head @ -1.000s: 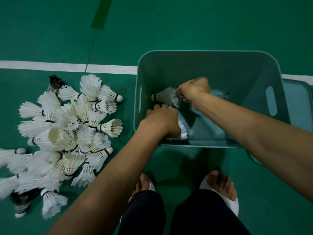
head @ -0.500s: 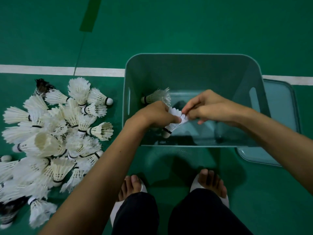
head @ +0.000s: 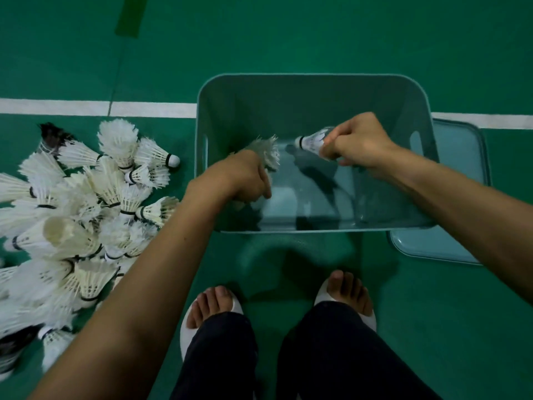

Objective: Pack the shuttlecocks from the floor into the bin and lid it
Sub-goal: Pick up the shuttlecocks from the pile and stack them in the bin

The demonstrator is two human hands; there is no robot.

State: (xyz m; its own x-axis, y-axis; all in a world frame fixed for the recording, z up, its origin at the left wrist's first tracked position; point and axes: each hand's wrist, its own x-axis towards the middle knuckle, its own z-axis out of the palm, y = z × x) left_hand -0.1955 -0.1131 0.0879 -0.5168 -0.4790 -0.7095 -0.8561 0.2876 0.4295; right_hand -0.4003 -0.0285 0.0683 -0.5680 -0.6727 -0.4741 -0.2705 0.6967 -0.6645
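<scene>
The two hands came apart. The right hand (head: 357, 142) carried a shuttlecock (head: 311, 141) away from the left hand (head: 245, 177), toward two o'clock inside the bin (head: 317, 79).

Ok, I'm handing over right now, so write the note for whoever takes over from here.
Right hand: grips the held shuttlecock inside the bin, cork pointing left.
Left hand: fingers curled at the bin's near left; a pale bit shows beneath, unclear whether it holds anything.
Done: one frayed shuttlecock visible in the bin.
Left: release the held one, pack the pile from the floor left of the bin, then fit the lid, which lies on the floor at the bin's right.
</scene>
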